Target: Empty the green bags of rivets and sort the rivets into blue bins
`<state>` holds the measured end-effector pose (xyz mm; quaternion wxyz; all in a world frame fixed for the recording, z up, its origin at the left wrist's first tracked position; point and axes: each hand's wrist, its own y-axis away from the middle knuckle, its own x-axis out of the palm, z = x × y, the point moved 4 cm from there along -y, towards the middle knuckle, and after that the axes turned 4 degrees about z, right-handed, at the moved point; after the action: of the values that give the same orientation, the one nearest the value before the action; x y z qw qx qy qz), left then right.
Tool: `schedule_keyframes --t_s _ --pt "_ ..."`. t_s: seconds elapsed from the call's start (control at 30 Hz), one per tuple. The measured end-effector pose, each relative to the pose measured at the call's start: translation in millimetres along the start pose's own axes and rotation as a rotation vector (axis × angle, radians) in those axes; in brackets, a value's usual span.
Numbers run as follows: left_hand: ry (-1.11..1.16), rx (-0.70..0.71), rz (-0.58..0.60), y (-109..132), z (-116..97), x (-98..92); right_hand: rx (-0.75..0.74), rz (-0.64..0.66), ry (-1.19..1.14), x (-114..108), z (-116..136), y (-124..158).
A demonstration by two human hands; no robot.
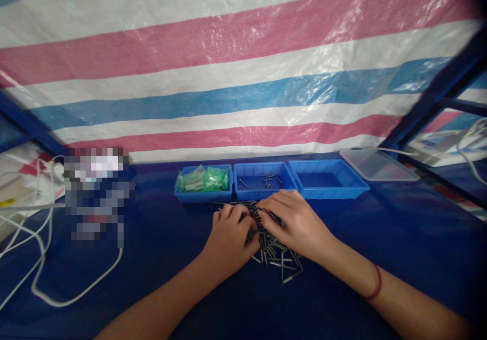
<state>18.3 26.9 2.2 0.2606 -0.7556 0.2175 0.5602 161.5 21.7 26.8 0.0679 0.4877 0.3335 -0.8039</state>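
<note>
A loose pile of thin metal pop rivets [279, 259] lies on the blue table in front of me, several with a thicker silver end. My left hand [233, 231] curls its fingers and thumb around rivets at the pile's left side. Over the right side bends my right hand [294, 223], rivets showing between its thumb and fingers. Just beyond the pile, a blue middle bin [262, 194] contains several scattered rivets. The left blue bin [203, 196] holds small clear and green plastic packets [216, 177]. Fingertips of both hands are partly hidden.
A third blue bin [331, 193] stands at the right of the row. Behind it lies a translucent plastic lid [380, 166]. White cables [57, 302] loop across the table's left side, near a blurred-out patch. A striped plastic sheet [228, 45] hangs behind, between blue frame posts.
</note>
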Motion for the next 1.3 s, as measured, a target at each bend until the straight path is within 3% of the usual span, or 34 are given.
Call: schedule_keyframes --t_s 0.13,0.27,0.53,0.83,1.13,1.3 --pt "0.071 -0.006 -0.022 0.6 1.2 -0.9 0.021 0.061 0.012 1.4 -0.8 -0.1" --pt "0.189 -0.059 -0.125 1.5 6.4 -7.7 0.056 0.085 -0.11 4.1 -3.1 0.1" --pt "0.4 -0.058 -0.216 3.2 11.7 -14.7 0.192 -0.009 -0.507 8.9 1.9 0.7" --pt "0.373 -0.07 -0.224 4.2 9.2 -17.1 0.17 -0.086 -0.594 3.5 4.7 1.7" --pt "0.336 -0.061 -0.265 4.8 11.3 -23.4 0.043 -0.044 -0.351 5.2 4.8 1.4" --pt "0.283 -0.083 -0.197 1.9 14.6 -23.7 0.056 -0.187 -0.135 -4.9 -15.2 -1.2"
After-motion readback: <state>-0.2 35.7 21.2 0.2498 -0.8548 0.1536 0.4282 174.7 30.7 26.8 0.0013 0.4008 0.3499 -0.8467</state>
